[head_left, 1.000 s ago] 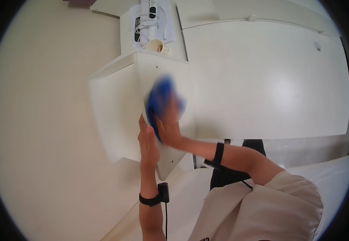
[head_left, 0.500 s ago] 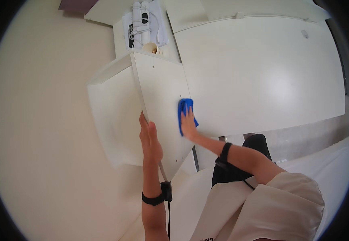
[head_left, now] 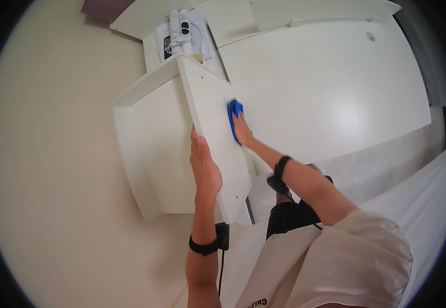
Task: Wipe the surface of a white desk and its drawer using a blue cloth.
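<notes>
A white open box-like shelf unit (head_left: 156, 128) stands against the wall, its side panel (head_left: 213, 115) dotted with small holes. My left hand (head_left: 205, 167) grips the panel's long edge, fingers on the inner side and the thumb near the rim. On the panel's outer face, close to where it meets the white desk, lies a folded blue cloth (head_left: 234, 109). My right hand (head_left: 243, 131) presses flat on that cloth, fingers stretched toward the far end. Part of the cloth is hidden under the palm.
Right of the shelf unit spreads the white desktop (head_left: 325, 87) with a round grommet (head_left: 370, 36). Behind the unit are white cylindrical devices wrapped in cord (head_left: 180, 33), papers (head_left: 202, 38) and a cup (head_left: 198, 59). White bedding (head_left: 387, 200) lies at the lower right.
My right hand has slid the blue cloth farther away along the panel. My left hand sits farther up the edge. The view has shifted, and more of the unit's inside shows.
</notes>
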`<state>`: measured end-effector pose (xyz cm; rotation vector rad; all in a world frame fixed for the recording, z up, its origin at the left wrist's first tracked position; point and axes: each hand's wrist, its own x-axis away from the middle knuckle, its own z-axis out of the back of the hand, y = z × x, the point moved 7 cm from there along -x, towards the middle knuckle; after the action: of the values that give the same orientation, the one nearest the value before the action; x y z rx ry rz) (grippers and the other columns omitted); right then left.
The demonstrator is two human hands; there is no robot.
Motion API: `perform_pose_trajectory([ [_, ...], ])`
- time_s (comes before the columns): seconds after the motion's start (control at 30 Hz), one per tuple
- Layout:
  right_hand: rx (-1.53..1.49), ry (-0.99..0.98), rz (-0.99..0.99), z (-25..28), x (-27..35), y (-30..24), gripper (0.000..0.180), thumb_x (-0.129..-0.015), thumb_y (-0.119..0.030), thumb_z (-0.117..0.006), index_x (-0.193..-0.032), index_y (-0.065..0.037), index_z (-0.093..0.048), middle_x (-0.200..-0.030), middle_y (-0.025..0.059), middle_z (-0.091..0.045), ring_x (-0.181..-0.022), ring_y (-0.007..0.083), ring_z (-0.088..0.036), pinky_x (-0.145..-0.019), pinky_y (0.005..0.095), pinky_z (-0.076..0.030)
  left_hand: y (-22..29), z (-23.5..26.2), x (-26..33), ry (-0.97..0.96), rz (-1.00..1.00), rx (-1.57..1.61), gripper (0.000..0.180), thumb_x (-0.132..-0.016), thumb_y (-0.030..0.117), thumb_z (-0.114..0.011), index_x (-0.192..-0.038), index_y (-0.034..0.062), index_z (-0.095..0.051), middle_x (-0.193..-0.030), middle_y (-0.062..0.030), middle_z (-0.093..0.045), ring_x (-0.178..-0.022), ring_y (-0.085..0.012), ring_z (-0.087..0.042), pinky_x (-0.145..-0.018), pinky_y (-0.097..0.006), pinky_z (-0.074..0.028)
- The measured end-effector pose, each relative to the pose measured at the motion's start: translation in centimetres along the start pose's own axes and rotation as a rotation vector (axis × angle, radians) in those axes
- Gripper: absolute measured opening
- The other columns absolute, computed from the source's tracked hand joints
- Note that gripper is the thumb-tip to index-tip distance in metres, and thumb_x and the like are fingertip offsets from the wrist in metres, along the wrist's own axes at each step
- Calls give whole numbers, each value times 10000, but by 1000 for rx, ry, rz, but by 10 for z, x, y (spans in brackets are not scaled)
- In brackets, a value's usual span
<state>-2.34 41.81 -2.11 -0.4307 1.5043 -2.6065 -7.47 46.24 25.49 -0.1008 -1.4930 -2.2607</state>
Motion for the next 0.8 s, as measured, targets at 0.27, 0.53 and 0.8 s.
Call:
perform_pose_trajectory([
  [0.27,-447,199,-84,51,132,-91,553,-1080,-289,-406,-1574,-53,-320,-1609,324,-259,-1450,544,-292,-1160,580,-313,-16,-4,1,-56,-119,86,715,-1111,529,-195,-1570,-1,-332,-1569,-151,-428,-1451,-253,-388,-1218,-371,-251],
  [0.53,-135,134,180,58,18,-79,502,-1051,-161,-435,-1509,39,-386,-1618,291,-264,-1501,453,-263,-1224,476,-274,-24,-3,9,-90,-23,151,710,-1113,504,-253,-1584,-28,-268,-1593,-169,-373,-1461,-260,-370,-1213,-365,-262],
  [0.8,-105,-8,-54,-30,128,8,509,-1063,-239,-435,-1546,-99,-365,-1624,301,-229,-1430,573,-300,-1123,634,-354,-43,5,64,-81,-74,49,658,-1110,354,-399,-1601,-33,-194,-1609,-187,-338,-1468,-264,-352,-1210,-366,-248],
])
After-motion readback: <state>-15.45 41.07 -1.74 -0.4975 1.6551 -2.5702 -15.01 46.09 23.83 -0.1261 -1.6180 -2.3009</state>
